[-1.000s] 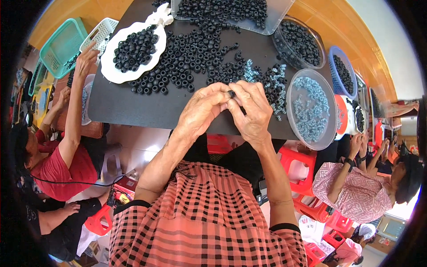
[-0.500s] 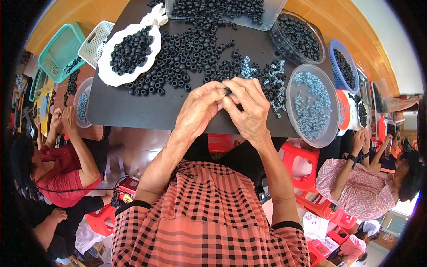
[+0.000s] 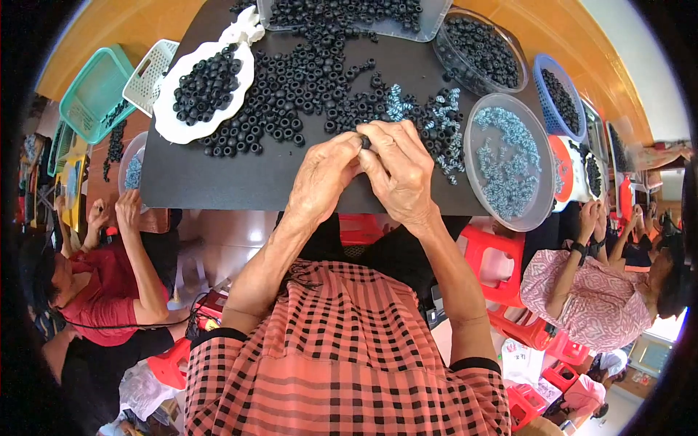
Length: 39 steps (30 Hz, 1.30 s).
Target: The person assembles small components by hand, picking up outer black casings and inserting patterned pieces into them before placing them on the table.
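Observation:
Above the table's near edge, my left hand (image 3: 321, 176) and my right hand (image 3: 402, 174) meet, fingertips pinched round one small black ring-shaped piece (image 3: 365, 142). Part of it is hidden by the fingers. Just beyond the hands, loose black ring-shaped pieces (image 3: 291, 87) spread across the dark table (image 3: 218, 178). Small blue-and-white coiled pieces (image 3: 398, 103) lie among the black ones to the right of the pile. More of these coils fill part of a round clear tub (image 3: 474, 171) right of my right hand.
A white scalloped dish (image 3: 169, 123) heaped with black pieces stands at left. A clear bin (image 3: 436, 22) and a round clear container (image 3: 520, 81) hold more at the back. Co-workers sit on both sides, one in a red top (image 3: 109, 301), another in a patterned shirt (image 3: 582, 298). Red stools (image 3: 494, 261) stand nearby.
The black piece shows more between my fingertips, and both hands have shifted slightly. The table and its contents sit a little higher and more to the left in view.

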Each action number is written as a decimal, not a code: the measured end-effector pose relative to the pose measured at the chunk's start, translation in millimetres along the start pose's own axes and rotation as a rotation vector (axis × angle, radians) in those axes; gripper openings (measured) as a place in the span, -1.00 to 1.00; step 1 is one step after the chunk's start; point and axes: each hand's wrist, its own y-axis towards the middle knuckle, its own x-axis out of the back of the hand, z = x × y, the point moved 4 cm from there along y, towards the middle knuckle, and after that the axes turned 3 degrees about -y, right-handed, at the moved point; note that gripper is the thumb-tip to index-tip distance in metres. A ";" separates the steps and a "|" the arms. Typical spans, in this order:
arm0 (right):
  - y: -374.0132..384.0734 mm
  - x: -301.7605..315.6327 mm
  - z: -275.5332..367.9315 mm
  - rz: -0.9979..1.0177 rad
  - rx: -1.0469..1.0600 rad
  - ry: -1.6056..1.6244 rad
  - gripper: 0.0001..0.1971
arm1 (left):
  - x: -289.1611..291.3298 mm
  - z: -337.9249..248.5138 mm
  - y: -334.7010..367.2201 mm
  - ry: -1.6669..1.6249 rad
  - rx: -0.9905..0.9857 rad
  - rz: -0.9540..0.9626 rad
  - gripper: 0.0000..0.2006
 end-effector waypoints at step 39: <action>90.4 124.0 -146.0 -0.117 0.060 -0.745 -0.72 | -8.1 -1.1 -2.6 -0.030 -0.112 0.097 -0.62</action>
